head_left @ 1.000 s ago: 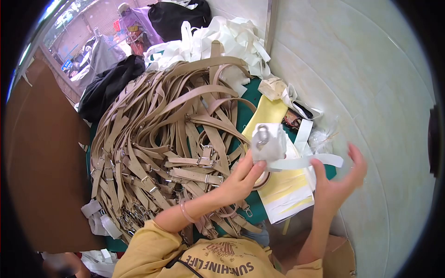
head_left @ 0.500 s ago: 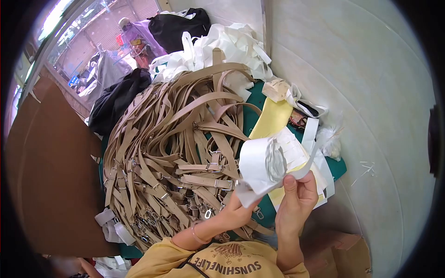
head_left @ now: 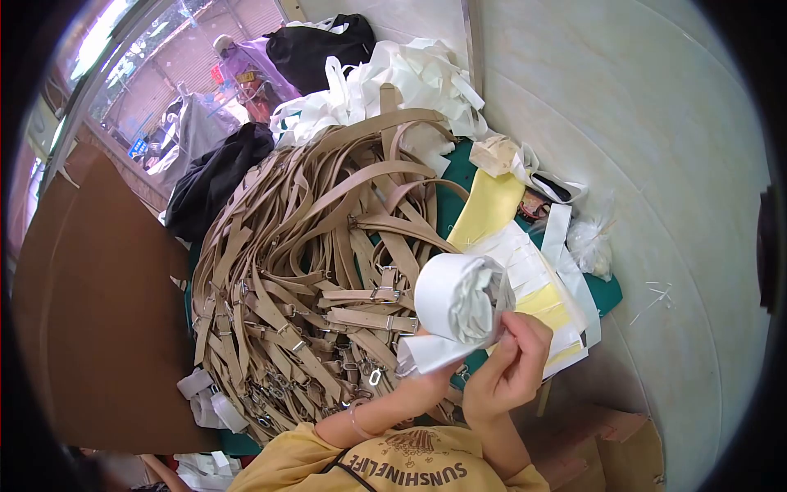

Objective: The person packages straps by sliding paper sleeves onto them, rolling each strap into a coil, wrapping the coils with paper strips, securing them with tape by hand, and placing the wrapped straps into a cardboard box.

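A roll of white strip (head_left: 447, 299), its core filled with crumpled layers, is held up above the table. My left hand (head_left: 430, 389) grips it from below and behind, with the fingers mostly hidden by a loose white flap. At the roll's right edge my right hand (head_left: 516, 357) is closed, thumb and fingertips pinched on the white strip. Behind and left of the hands lies a big heap of tan straps (head_left: 328, 213) with metal buckles and clips.
White strips (head_left: 410, 82) are piled at the back beside a black bag (head_left: 321, 53). Right of the roll lie yellow sheets (head_left: 492, 205), white label sheets (head_left: 512, 254) and a clear plastic bag (head_left: 592, 246). Brown cardboard (head_left: 90, 303) stands left; an open carton (head_left: 611, 451) sits lower right.
My right hand has moved left and in against the roll; the strip stretched out to the right has been drawn in. The roll has turned, showing more of its crumpled end.
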Demonstrator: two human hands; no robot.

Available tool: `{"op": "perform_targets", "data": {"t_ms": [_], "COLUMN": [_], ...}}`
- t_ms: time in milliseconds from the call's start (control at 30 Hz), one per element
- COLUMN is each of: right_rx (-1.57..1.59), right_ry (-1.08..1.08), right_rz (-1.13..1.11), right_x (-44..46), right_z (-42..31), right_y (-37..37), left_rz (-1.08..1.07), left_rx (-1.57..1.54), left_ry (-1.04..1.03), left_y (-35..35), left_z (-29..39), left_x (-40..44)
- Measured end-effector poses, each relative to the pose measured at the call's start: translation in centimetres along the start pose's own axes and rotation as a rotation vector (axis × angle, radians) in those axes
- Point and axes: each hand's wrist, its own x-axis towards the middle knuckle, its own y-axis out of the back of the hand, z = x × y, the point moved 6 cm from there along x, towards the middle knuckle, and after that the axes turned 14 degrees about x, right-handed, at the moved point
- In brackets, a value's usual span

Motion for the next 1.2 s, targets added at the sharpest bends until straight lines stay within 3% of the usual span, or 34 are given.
{"op": "perform_targets", "data": {"t_ms": [100,167,200,267,367,567,667,767,867,967,1033,1200], "right_rx": [0.16,0.099,0.007,-0.083,-0.138,-0.088,-0.021,0.054,0.122,0.058,0.079,0.104], "right_ry": [0.115,0.142,0.155,0.171,0.099,0.045,-0.03,-0.152,-0.204,-0.157,-0.289,-0.329], "right_rz": [0.159,0.168,0.117,0.064,0.023,-0.139,-0.255,-0.319,-0.399,-0.511,-0.583,-0.638], "right_x": [-1.3,-1.7,-1.5,-1.2,-0.5,1.3,2.0,2.6,3.1,3.5,3.5,3.6], "right_z": [-0.3,-0.3,-0.5,-1.0,-1.3,-2.3,-1.8,-0.9,-0.2,-0.6,-0.1,1.7], "right_y": [-0.2,-0.4,-0.6,-0.9,-1.0,-0.4,-0.4,-0.7,-1.0,-1.1,-1.1,-0.6], "left_rz": [0.093,0.118,0.098,0.077,0.063,0.083,0.081,-0.037,0.124,0.098,0.082,-0.012], "left_rx": [-0.199,-0.307,0.011,0.329,0.273,0.371,0.153,0.132,-0.202,-0.186,-0.139,-0.093], "left_ry": [0.093,0.12,0.009,-0.102,-0.037,-0.356,-0.24,-0.247,-0.064,-0.048,-0.049,-0.041], "left_y": [0.0,0.1,0.4,0.4,0.8,1.7,2.0,1.7,1.9,2.0,2.1,2.4], "left_z": [-1.2,-1.7,-1.7,-1.2,-0.5,4.8,4.9,3.6,3.3,2.9,2.6,2.1], "left_x": [-0.5,-0.7,-0.9,-1.0,-0.2,0.9,1.4,1.4,1.7,1.8,1.8,2.2]}}
